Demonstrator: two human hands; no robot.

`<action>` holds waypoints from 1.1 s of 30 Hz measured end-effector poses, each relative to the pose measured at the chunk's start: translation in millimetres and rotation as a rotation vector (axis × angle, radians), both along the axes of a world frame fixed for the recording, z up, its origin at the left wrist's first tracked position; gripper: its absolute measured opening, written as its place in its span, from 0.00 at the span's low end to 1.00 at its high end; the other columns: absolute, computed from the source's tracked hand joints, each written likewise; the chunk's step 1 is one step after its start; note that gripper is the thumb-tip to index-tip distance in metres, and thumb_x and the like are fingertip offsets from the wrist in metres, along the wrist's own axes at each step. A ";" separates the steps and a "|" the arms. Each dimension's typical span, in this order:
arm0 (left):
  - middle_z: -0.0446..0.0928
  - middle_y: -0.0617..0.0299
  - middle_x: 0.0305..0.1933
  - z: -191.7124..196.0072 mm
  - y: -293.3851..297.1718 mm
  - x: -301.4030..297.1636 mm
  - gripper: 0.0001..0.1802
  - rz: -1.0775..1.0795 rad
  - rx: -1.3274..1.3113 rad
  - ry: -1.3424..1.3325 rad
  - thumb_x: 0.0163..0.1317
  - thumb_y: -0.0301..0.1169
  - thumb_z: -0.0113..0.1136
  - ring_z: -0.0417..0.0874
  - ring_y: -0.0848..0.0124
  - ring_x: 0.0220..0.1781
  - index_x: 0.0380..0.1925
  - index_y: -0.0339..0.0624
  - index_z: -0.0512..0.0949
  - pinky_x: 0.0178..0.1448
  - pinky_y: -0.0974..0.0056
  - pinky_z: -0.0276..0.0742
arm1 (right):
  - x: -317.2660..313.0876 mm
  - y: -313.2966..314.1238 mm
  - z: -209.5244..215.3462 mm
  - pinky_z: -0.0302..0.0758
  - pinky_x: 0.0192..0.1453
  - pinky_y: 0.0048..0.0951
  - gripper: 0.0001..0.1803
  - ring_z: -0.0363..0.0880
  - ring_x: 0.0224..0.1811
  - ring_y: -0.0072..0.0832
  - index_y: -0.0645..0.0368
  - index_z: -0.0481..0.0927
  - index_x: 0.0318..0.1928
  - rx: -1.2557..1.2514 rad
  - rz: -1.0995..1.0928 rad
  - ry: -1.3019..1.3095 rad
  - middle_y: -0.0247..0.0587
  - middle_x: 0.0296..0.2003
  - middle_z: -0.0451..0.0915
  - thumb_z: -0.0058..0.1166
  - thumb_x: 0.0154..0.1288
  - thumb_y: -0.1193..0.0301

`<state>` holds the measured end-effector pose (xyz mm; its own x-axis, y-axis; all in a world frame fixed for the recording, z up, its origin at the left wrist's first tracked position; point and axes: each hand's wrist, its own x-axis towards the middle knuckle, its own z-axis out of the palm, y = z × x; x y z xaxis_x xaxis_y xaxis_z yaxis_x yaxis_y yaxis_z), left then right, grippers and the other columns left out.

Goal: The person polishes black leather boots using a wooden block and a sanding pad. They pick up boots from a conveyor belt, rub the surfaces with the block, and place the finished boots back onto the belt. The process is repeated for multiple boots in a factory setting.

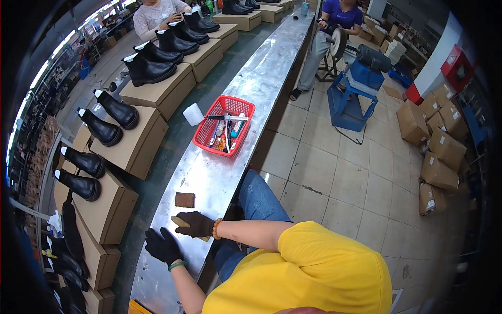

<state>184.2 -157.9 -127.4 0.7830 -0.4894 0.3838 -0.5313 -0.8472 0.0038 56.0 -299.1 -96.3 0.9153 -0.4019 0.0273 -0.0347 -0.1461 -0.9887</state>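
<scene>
Shiny metal bench (209,178) ran beneath a red, perforated plastic basket (214,150). Nearer than the basket, the black-gloved left hand (163,246) lay spread on the metal, seemingly empty; apart from it, the brown-gloved right hand (197,225) gripped a tan, elongated piece (180,222), material unclear, which could have skidded if the smooth glove slipped. Towards the basket lay a flat, brown, rectangular pad (184,200), which a forward sweep might have knocked. Past the basket's left rim jutted a white block (193,114), liable to fall if bumped.
</scene>
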 end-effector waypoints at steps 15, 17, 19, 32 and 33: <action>0.72 0.46 0.56 15.3 1.4 -7.9 0.26 0.037 -0.050 0.000 0.61 0.46 0.51 0.74 0.50 0.54 0.52 0.39 0.73 0.57 0.49 0.68 | 0.8 5.7 1.8 0.75 0.32 0.36 0.21 0.80 0.25 0.38 0.60 0.70 0.41 0.081 0.019 0.026 0.50 0.29 0.79 0.54 0.58 0.55; 0.71 0.46 0.57 13.2 2.4 -6.9 0.26 0.023 -0.043 -0.005 0.62 0.46 0.50 0.72 0.50 0.56 0.54 0.40 0.72 0.60 0.47 0.64 | 4.5 6.2 -8.5 0.77 0.27 0.31 0.20 0.79 0.23 0.31 0.59 0.70 0.43 0.039 0.015 -0.003 0.46 0.30 0.78 0.55 0.59 0.57; 0.68 0.48 0.61 12.5 4.6 -5.5 0.27 0.039 -0.003 0.041 0.63 0.48 0.47 0.68 0.51 0.61 0.57 0.43 0.69 0.64 0.44 0.58 | 5.8 7.8 -8.9 0.78 0.25 0.28 0.20 0.79 0.22 0.28 0.59 0.70 0.44 0.023 0.019 -0.006 0.44 0.31 0.77 0.56 0.60 0.58; 0.55 0.53 0.71 25.5 -0.6 -12.4 0.30 0.184 0.141 0.211 0.65 0.52 0.41 0.54 0.53 0.72 0.64 0.53 0.62 0.69 0.36 0.41 | 4.7 11.5 -4.4 0.77 0.24 0.29 0.20 0.79 0.22 0.29 0.60 0.70 0.41 0.014 0.012 -0.007 0.45 0.28 0.77 0.56 0.59 0.57; 0.55 0.54 0.71 24.6 -0.5 -11.7 0.30 0.183 0.134 0.211 0.65 0.52 0.42 0.54 0.53 0.72 0.64 0.53 0.62 0.69 0.36 0.40 | 5.4 11.0 -4.4 0.77 0.24 0.29 0.19 0.79 0.22 0.29 0.60 0.70 0.41 0.014 0.014 -0.005 0.44 0.28 0.77 0.56 0.59 0.57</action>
<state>172.5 -158.4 -102.8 0.9184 -0.3682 0.1450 -0.3694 -0.9291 -0.0200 61.4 -288.1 -100.7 0.9207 -0.3894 0.0263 -0.0279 -0.1329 -0.9907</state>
